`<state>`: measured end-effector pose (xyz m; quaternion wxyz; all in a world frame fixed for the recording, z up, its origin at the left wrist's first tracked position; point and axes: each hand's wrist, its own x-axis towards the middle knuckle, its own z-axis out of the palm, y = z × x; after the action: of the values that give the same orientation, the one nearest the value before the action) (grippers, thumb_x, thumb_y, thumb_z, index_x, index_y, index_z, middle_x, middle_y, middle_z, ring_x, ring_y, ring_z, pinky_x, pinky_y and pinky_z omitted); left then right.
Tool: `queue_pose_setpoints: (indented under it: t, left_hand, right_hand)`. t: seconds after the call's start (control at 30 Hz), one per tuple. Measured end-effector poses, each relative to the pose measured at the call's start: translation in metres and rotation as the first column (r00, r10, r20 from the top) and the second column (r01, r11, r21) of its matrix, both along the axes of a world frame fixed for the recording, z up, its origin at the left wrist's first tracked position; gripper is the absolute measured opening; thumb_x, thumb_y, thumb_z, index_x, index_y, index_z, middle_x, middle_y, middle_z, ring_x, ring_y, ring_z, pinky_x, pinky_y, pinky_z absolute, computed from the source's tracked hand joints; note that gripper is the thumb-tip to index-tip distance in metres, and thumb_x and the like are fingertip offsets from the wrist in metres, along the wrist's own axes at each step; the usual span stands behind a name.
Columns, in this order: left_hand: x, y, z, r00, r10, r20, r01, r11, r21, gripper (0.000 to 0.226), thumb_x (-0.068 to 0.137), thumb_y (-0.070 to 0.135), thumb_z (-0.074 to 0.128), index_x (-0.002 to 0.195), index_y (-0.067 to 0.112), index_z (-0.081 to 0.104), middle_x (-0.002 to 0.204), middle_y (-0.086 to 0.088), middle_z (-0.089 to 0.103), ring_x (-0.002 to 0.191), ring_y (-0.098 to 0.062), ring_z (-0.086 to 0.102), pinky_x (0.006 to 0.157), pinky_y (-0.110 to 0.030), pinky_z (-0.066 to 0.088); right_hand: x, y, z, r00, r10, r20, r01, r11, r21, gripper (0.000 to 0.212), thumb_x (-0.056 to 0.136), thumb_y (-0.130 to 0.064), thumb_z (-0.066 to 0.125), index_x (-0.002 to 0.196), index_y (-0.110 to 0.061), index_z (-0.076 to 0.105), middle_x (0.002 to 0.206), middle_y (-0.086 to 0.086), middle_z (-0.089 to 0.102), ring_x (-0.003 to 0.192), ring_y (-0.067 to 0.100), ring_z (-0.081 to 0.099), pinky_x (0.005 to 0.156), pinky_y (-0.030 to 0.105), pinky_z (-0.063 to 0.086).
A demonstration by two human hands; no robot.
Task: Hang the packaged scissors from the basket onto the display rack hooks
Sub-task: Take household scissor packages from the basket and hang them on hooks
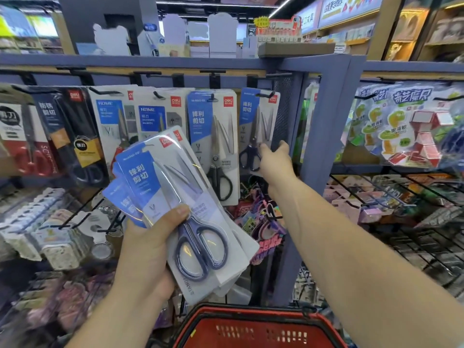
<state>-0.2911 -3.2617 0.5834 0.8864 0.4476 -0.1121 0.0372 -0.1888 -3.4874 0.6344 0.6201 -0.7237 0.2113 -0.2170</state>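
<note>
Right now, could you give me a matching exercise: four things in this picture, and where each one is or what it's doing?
Things:
1. left hand
2. right hand
3. basket
4. toy packs

Place or state:
A. red, at the bottom edge
B. holds the hung pack
C. hang right of the blue post
D. grips a fan of scissor packs

Pairs: 1-D, 2-B, 3-A, 4-C.

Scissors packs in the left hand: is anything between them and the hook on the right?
Nothing solid blocks the way. The hook already carries a hanging pack, which the right hand holds; the scissors packs wait in the left hand.
</note>
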Motion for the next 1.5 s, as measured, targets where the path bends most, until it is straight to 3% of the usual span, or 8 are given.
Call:
queue_pose_setpoints:
  t: [0.13,0.2,0.3,0.37,0.63,0.83,1.17,1.5]
  left_hand:
    - [-0.011,0.000,-0.005,1.000,0.006,-0.028,-0.006,1.000,-0.012,0.059,0.075,0.002,0.070,0.133,0.014,0.064,0.112,-0.007,0.079,0.091,-0.024,0.077,0.069,-0.036,0.064]
    - [-0.015,-0.003,-0.009,0.999,0.015,-0.044,-0.016,1.000,-0.021,0.072,0.072,0.000,0.079,0.141,0.012,0.059,0.126,-0.014,0.074,0.103,-0.032,0.075,0.081,-0.044,0.064]
    - [-0.022,-0.014,-0.010,0.995,0.004,-0.098,-0.009,0.999,-0.045,0.064,0.079,-0.002,0.075,0.140,0.014,0.061,0.128,-0.018,0.073,0.109,-0.039,0.073,0.093,-0.056,0.059]
    - [-0.026,-0.025,-0.007,0.991,0.010,-0.136,-0.014,0.999,-0.032,0.052,0.084,-0.005,0.070,0.131,0.016,0.066,0.121,-0.017,0.076,0.105,-0.040,0.075,0.091,-0.059,0.060]
    - [-0.035,-0.049,0.002,0.985,0.032,-0.169,-0.020,0.997,0.071,0.037,0.078,-0.008,0.076,0.111,0.008,0.073,0.106,-0.019,0.079,0.087,-0.035,0.077,0.075,-0.047,0.066]
    - [-0.039,-0.054,0.006,0.978,0.012,-0.210,-0.007,1.000,0.026,0.048,0.076,0.021,0.077,0.123,0.013,0.071,0.115,-0.015,0.079,0.108,-0.040,0.075,0.096,-0.061,0.059]
    - [-0.021,-0.046,-0.007,0.969,0.133,-0.208,-0.118,0.989,0.083,0.029,0.093,0.004,0.073,0.121,0.011,0.072,0.118,-0.016,0.078,0.111,-0.043,0.073,0.101,-0.070,0.052]
    - [-0.008,-0.026,-0.002,0.977,0.167,-0.130,-0.159,0.985,0.071,0.037,0.094,-0.001,0.068,0.130,0.009,0.067,0.123,-0.010,0.077,0.117,-0.036,0.072,0.106,-0.059,0.053]
  right_hand:
    - [-0.088,0.034,-0.005,0.955,0.270,0.126,-0.273,0.962,0.006,0.042,0.108,-0.046,0.049,0.146,-0.030,0.050,0.140,-0.014,0.056,0.124,0.008,0.054,0.108,0.032,0.043]
    - [-0.130,0.044,-0.011,0.886,0.445,0.135,-0.449,0.894,-0.001,0.035,0.101,-0.051,0.060,0.132,-0.034,0.062,0.126,-0.022,0.065,0.115,-0.003,0.061,0.095,0.020,0.049]
    - [-0.164,0.049,-0.027,0.803,0.595,0.027,-0.576,0.788,-0.219,0.065,0.074,-0.053,0.087,0.132,-0.049,0.058,0.129,-0.028,0.062,0.121,-0.012,0.055,0.099,0.021,0.048]
    - [-0.171,0.048,-0.037,0.830,0.557,-0.037,-0.536,0.776,-0.334,0.079,0.065,-0.050,0.094,0.134,-0.049,0.056,0.133,-0.025,0.061,0.124,-0.008,0.054,0.103,0.026,0.050]
    - [-0.183,0.048,-0.058,0.894,0.421,0.153,-0.388,0.899,-0.204,0.047,0.077,-0.007,0.086,0.115,-0.030,0.071,0.103,-0.016,0.076,0.093,0.002,0.073,0.078,0.019,0.056]
    - [-0.183,0.042,-0.059,0.902,0.303,0.307,-0.314,0.949,-0.014,0.036,0.081,-0.007,0.084,0.111,-0.023,0.071,0.099,-0.005,0.079,0.089,0.013,0.076,0.073,0.028,0.060]
    - [-0.167,0.042,-0.061,0.904,0.209,0.372,-0.348,0.865,0.360,0.019,0.096,-0.009,0.069,0.114,-0.013,0.066,0.102,0.010,0.079,0.088,0.023,0.076,0.070,0.035,0.062]
    - [-0.134,0.008,-0.032,0.873,0.195,0.447,-0.273,0.955,0.117,0.012,0.102,-0.013,0.063,0.112,-0.020,0.061,0.106,-0.001,0.077,0.096,0.018,0.073,0.086,0.042,0.062]
